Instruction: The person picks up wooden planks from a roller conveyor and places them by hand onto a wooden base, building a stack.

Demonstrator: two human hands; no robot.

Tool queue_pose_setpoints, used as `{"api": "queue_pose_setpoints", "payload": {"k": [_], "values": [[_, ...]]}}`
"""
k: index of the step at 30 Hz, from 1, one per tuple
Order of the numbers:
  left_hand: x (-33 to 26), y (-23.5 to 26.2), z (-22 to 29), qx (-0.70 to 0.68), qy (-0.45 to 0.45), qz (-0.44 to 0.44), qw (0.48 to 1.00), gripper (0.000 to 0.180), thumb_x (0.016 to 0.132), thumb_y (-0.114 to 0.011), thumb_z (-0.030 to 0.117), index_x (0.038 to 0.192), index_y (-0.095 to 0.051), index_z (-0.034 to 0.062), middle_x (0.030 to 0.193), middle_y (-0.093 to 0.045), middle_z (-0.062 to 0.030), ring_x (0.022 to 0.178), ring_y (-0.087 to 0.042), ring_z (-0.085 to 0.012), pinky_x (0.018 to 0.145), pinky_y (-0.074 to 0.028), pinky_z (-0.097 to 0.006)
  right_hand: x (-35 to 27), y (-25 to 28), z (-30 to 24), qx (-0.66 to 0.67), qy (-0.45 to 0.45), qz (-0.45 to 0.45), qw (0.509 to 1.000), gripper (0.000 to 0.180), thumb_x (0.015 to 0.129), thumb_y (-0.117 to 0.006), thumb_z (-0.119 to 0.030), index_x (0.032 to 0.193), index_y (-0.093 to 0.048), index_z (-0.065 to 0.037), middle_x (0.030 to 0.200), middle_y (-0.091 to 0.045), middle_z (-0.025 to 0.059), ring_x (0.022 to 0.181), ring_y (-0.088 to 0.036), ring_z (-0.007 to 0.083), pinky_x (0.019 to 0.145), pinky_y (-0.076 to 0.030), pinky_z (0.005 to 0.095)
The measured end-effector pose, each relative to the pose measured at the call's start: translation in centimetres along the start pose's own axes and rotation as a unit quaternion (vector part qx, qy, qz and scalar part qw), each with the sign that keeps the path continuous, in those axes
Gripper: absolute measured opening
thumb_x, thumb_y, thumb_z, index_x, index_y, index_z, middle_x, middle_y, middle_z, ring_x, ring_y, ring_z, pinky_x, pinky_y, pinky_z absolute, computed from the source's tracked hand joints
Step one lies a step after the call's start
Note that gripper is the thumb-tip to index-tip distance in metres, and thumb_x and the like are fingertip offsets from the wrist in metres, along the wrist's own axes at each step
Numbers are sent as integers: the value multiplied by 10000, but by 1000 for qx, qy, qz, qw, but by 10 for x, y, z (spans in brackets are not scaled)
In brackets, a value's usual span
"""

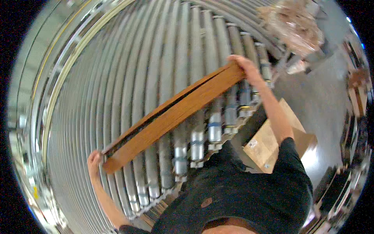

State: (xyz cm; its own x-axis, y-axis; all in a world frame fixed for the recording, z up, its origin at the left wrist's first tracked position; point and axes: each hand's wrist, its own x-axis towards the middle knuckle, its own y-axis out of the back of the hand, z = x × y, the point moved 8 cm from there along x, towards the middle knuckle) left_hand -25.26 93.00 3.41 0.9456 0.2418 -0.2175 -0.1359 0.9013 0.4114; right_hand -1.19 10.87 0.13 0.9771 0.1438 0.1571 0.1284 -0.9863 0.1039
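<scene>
A long brown wood-grain piece (175, 117) slants over the metal rollers, from lower left up to the right. A dark lengthwise gap runs between its two brown strips; whether these are one profile or two boards, I cannot tell. My left hand (94, 163) has its fingers closed on the lower left end. At the upper right end, my right hand (244, 67) grips the piece, fingers over the far edge. Whether the piece rests on the rollers or is held above them is unclear.
The roller conveyor (156, 66) fills the left and middle, its near edge close to my body. An open cardboard box (263, 146) stands on the floor at my right. Crumpled brown paper and clear plastic wrap (294, 29) lie at the far right. Shelving blurs along the right rim.
</scene>
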Motion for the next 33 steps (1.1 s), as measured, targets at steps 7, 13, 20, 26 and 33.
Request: {"api": "queue_pose_setpoints", "payload": {"k": [7,13,20,26,33], "values": [[10,-53,-4,-226,-100,1,969,536,1027,-482,336,1433,-493,-15,1433,-551,-162,1366,-481,-278,1162,-339,-403,-45,21,-16,74,-64,75,992,503,1059,-427,-347,1440,-519,-31,1471,-527,52,1373,-456,221,1188,-281,373],[-9,-45,-22,-209,19,178,961,431,1041,-482,356,970,-722,4,996,-742,-116,898,-666,-192,885,-503,-348,-34,36,17,13,-31,114,993,503,1053,-442,-402,1315,-624,-13,1357,-600,83,1286,-528,220,1117,-365,382],[-6,-50,28,38,-59,183,981,398,1005,-594,362,947,-745,-2,868,-745,-94,810,-677,-166,800,-527,-345,-35,59,34,41,-62,169,983,417,1037,-441,-329,1186,-687,-27,1128,-666,81,1092,-605,232,1023,-434,378],[-34,-167,146,460,-253,-10,851,981,663,-854,490,1444,-469,38,1587,-335,-179,1515,-159,-403,1206,-150,-577,-22,20,9,-46,8,181,982,455,1050,-464,-370,1104,-712,7,1081,-698,65,1031,-623,187,974,-440,340],[-9,-298,156,425,-255,-141,857,978,529,-943,276,1351,-467,41,1326,-525,-166,1277,-469,-383,1051,-358,-511,-28,19,-5,22,-28,230,973,561,1044,-463,-477,967,-733,9,957,-712,56,926,-637,147,898,-466,308]]}}
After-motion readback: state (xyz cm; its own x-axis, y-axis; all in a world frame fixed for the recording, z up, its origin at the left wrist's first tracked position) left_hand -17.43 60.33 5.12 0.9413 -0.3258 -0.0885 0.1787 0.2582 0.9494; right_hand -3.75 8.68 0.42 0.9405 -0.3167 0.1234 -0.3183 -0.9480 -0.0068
